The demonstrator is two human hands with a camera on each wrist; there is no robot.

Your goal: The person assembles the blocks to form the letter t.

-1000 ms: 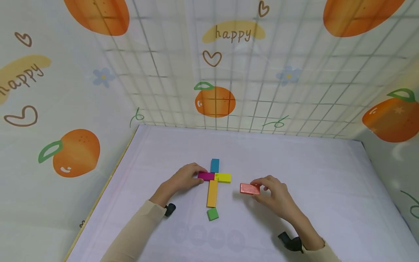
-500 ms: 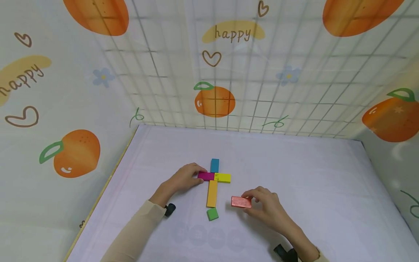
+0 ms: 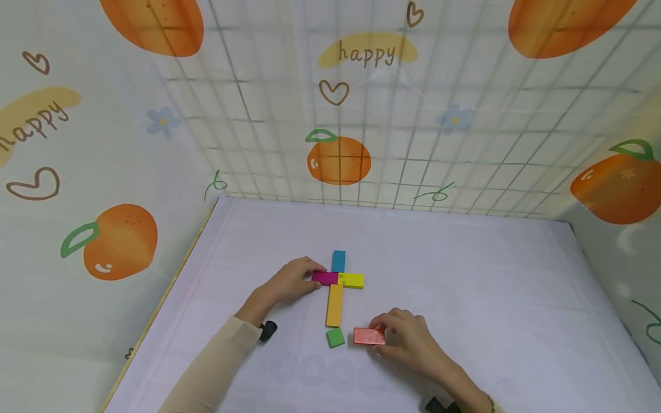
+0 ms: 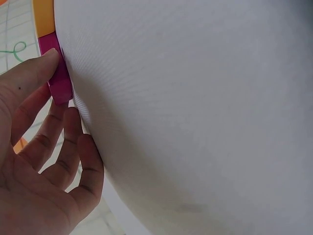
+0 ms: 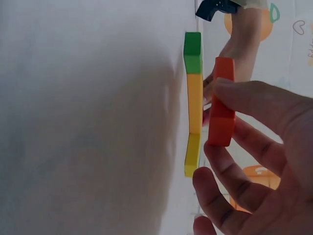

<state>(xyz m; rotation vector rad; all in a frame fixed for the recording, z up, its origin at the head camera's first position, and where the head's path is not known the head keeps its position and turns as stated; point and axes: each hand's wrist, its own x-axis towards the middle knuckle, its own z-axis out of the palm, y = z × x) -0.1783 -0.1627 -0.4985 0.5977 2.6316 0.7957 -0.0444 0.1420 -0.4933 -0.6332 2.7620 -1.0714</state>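
My left hand pinches the outer end of a magenta block between thumb and fingers. That block meets a yellow block end to end, with a blue block behind them and a long orange block in front. A small green block lies slightly turned at the near end of the orange one. To its right, my right hand holds a red block by its right end; in the right wrist view the red block is gripped between thumb and fingers, apart from the others.
The blocks lie on a white-covered table. A patterned cloth wall with oranges and hearts rises behind and on both sides. Black wrist-worn devices show at both forearms.
My right hand has carried the red block toward the near edge and leftward, from beside the yellow block to beside the green one. The left hand and the laid blocks stay put.
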